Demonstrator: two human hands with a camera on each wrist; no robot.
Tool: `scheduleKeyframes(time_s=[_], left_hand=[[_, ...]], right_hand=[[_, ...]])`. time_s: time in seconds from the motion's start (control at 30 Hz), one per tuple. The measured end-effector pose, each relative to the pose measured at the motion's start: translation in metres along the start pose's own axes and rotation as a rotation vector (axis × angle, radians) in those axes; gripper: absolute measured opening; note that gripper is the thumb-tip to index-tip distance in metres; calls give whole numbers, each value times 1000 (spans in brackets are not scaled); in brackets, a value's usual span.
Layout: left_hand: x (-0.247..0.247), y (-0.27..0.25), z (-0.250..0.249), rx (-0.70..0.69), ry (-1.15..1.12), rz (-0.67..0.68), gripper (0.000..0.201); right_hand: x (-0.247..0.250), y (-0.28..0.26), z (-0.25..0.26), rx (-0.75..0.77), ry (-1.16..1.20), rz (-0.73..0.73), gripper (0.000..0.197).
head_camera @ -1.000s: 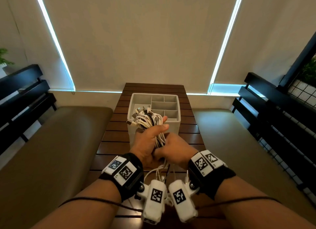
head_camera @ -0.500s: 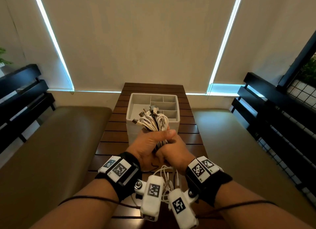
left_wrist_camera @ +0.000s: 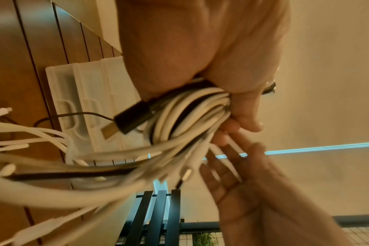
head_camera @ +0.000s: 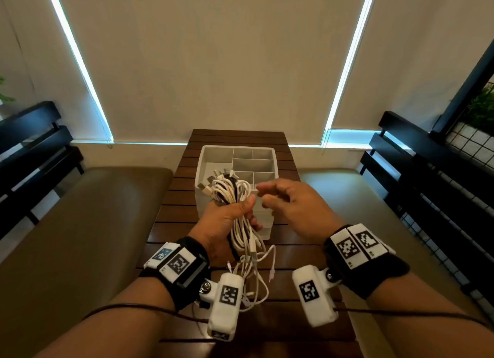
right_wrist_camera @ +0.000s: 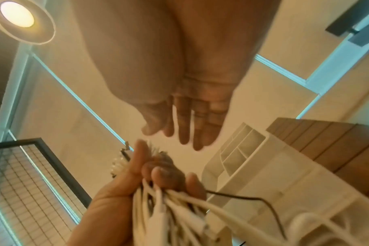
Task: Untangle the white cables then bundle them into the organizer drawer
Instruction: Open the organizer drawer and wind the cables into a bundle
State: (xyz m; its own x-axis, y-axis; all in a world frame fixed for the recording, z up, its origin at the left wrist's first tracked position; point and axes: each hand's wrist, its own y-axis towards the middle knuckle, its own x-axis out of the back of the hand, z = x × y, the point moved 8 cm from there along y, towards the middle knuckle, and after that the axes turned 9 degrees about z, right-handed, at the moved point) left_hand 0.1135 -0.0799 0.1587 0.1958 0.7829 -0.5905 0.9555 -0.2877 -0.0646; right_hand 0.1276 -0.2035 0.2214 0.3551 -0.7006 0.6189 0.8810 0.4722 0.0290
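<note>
Centrally, the left hand is wrapped in a fist round the gathered cables, thumb across the front, holding them upright above the near edge of the organizer drawer, presumably so that the looped top faces the compartments while the loose ends hang clear over the wooden table; the right hand hovers just beside the bundle, fingers loosely extended and holding nothing, seemingly ready to take or guide it; the left-wrist view alone shows a black USB plug and dark strands among the white ones, and the drawer fronts with their recessed pulls; the right-wrist view alone shows the right palm empty from beneath; the head view alone shows the divided compartments holding no cables.
</note>
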Motion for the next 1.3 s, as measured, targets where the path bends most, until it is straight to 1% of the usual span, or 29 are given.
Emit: scheduleKeyframes(time_s=[0.07,0.13,0.2,0.27,0.33,0.37,0.4,0.43,0.5,0.53,0.6,0.63,0.67,0.7,0.73,0.77,0.8,0.83,0.87,0.9,0.93,0.97,1.03,1.1,1.17,1.23,1.3], left_hand=[[-8,0,4,-7,21,47,4],[-13,1,8,8,44,92,3],[-13,1,8,15,102,112,12],[-14,0,7,11,188,131,28],[-18,1,6,12,252,148,46],[-19,1,4,8,274,153,50],[-20,1,2,3,297,156,47],[-21,1,1,0,320,160,41],[-22,-2,3,14,358,174,20],[-23,-3,5,24,373,180,17],[-21,-5,8,32,392,183,18],[-19,-5,7,19,387,174,16],[-16,-5,7,3,370,162,21],[-12,-4,4,-11,340,141,26],[-12,-4,1,-21,296,127,27],[-10,-3,-3,-34,250,111,23],[-10,-4,-7,-41,196,108,17],[-10,-5,-8,-21,133,118,7],[-13,-5,-9,7,79,142,7],[-15,-5,-7,28,42,164,21],[-16,-6,-4,45,18,176,29],[-16,-5,-3,53,-3,173,28],[-19,-8,-4,64,-29,174,13],[-21,-10,-7,55,-19,181,21],[-22,-12,-16,-45,45,166,28],[-19,-9,-25,-165,106,110,39],[-23,-11,-29,-202,80,88,47]], right_hand=[[3,1,6,79,160,-103,22],[6,1,12,104,273,-166,14],[7,3,12,118,321,-158,12],[6,5,13,130,310,-130,12],[6,6,14,142,298,-123,17],[6,7,14,142,296,-130,20],[7,8,12,128,304,-139,21],[7,10,9,100,324,-140,22],[7,12,0,27,394,-97,29],[6,13,-2,1,415,-68,31],[4,12,-3,-18,391,-62,29],[2,12,-2,-15,372,-89,27],[0,10,-2,-12,371,-126,25],[-5,9,-3,-14,412,-150,24],[-13,7,-8,-28,495,-147,27],[-24,4,-13,-53,607,-104,39],[-38,2,-17,-81,718,-17,56],[-52,-1,-17,-99,755,93,72],[-65,-5,-15,-101,728,201,81],[-77,-9,-12,-83,696,283,83],[-84,-10,-8,-50,693,327,78],[-88,-11,-5,-31,696,332,70],[-88,-9,-2,-36,708,274,56],[-86,-7,-3,-51,720,222,51],[-82,-7,-1,-57,667,181,43],[-76,-7,2,-61,584,152,33],[-73,-8,3,-88,534,136,24]])
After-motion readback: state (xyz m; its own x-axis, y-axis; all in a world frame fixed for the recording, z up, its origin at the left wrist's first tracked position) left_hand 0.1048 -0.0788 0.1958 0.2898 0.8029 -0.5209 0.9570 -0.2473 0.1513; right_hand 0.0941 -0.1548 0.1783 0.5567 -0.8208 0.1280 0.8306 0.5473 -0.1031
